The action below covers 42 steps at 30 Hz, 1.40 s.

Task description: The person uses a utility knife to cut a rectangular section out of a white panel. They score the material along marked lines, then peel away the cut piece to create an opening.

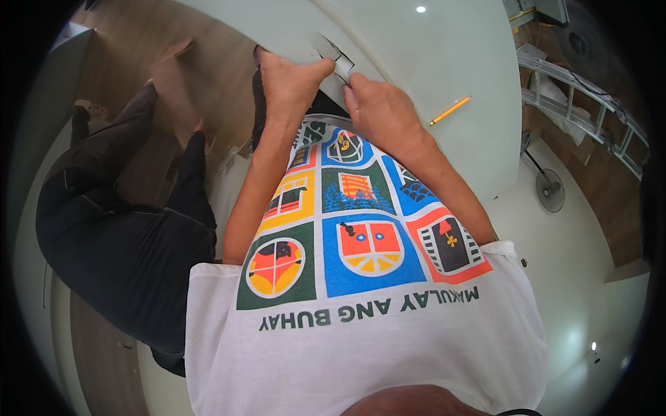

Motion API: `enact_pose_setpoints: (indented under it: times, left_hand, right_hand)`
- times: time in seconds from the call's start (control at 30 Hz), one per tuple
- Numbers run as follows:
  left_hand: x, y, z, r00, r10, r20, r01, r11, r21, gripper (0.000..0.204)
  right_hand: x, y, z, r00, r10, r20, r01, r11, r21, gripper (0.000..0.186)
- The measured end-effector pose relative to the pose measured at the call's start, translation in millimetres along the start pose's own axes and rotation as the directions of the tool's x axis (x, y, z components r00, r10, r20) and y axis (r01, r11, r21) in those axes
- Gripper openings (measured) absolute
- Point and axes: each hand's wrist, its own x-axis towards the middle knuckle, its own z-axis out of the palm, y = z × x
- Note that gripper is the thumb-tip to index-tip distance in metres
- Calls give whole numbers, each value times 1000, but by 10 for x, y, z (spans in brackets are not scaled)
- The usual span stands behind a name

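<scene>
Both hands work at a small metal fitting at the edge of a pale panel.

The pale green panel (444,62) spans the top of the view, a pencil (449,110) lying on it to the right. The left hand (291,80) and right hand (378,111) meet at the small metal fitting (341,64) in a notch at the panel's edge; each grip is closed, fingertips pinching it. Best done, I judge, with one hand steadying while the other presses squarely.
</scene>
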Motion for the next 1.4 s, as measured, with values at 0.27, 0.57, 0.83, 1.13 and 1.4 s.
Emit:
enact_pose_setpoints:
  times: [0.27,0.57,0.83,1.13,1.4]
  left_hand:
    - [19,-6,38,992,84,90,-66,980,-188,39]
    - [-79,85,-48,982,-72,173,131,924,-360,49]
    - [-135,-8,17,979,-27,201,102,923,-372,45]
    - [-180,32,122,975,-33,220,111,929,-353,51]
    - [-183,67,227,993,2,120,34,953,-301,51]
  right_hand:
    - [10,-57,-51,999,29,23,-27,996,-85,25]
    - [89,27,-88,1000,-24,14,26,985,-168,26]
    - [56,123,-97,999,-39,25,44,966,-254,20]
    - [61,160,-191,994,41,102,-8,952,-305,24]
    - [199,122,-372,958,66,280,29,946,-324,32]
